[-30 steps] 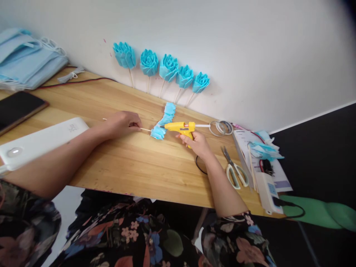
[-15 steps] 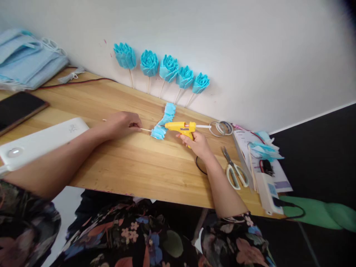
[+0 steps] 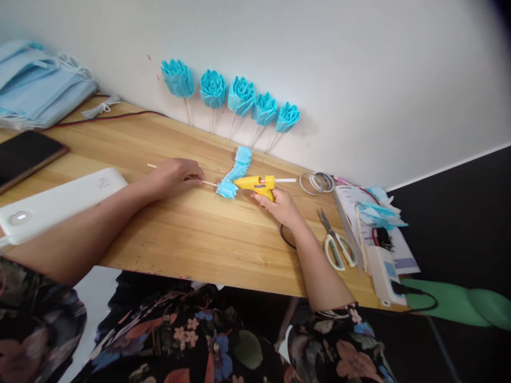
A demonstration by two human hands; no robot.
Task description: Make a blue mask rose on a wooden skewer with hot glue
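Gluing the strip (image 3: 238,169) mid-frame, seemingly, we pinch the stick (image 3: 209,183) with left fingers (image 3: 194,173), right fingers (image 3: 264,202) wrapping the gun (image 3: 250,183), steadiness probably needed next.

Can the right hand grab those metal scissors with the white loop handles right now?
Probably not: the right hand is busy, its fingers curled around the yellow plastic glue gun. With that put down, likely yes, since the scissors lie uncovered beside the right forearm.
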